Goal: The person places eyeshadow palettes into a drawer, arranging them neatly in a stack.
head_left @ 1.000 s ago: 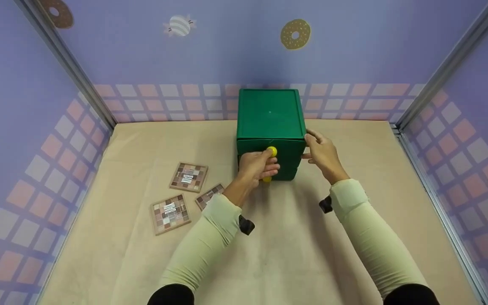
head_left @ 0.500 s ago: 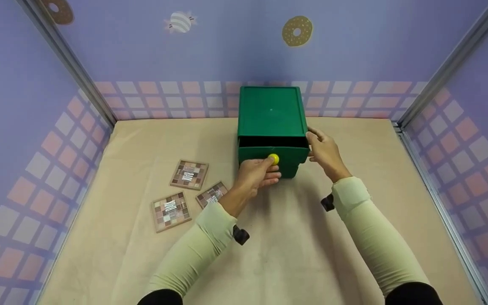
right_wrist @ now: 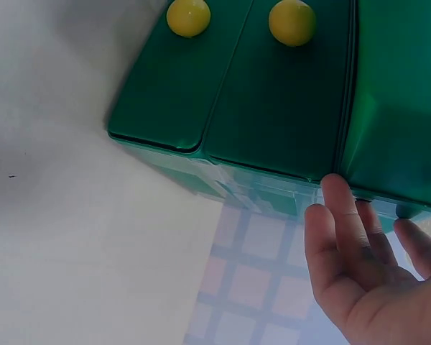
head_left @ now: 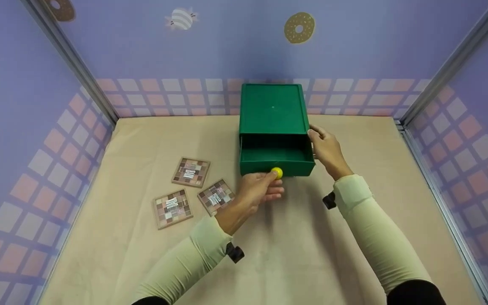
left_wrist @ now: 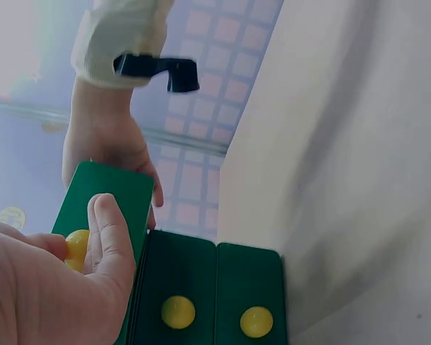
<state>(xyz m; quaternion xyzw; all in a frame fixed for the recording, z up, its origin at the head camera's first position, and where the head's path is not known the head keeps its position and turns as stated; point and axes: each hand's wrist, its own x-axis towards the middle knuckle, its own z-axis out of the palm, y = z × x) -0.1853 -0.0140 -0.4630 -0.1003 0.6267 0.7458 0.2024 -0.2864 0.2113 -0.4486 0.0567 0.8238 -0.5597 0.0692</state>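
Note:
A green drawer cabinet [head_left: 273, 108] stands against the back wall, its top drawer [head_left: 277, 155] pulled well out; the part of the inside that shows holds nothing. My left hand [head_left: 257, 189] pinches the yellow round knob [head_left: 277, 173] on that drawer's front between thumb and fingers. Two lower drawers, each with a yellow knob [left_wrist: 178, 312], stay closed in the left wrist view. Against the cabinet's right side rests my right hand [head_left: 328, 151], fingers extended. In the right wrist view its fingertips [right_wrist: 336, 188] touch the side near the top drawer.
Left of the cabinet, three square checkered palettes lie on the beige cloth: an upper palette [head_left: 191, 172], a lower-left palette [head_left: 173, 209] and a palette [head_left: 215, 197] close to my left forearm. Printed purple walls [head_left: 142, 51] enclose the table at the back and sides.
The top drawer has slid out toward me from closed, my left hand moving back with its knob. My right hand has stayed at the cabinet's side.

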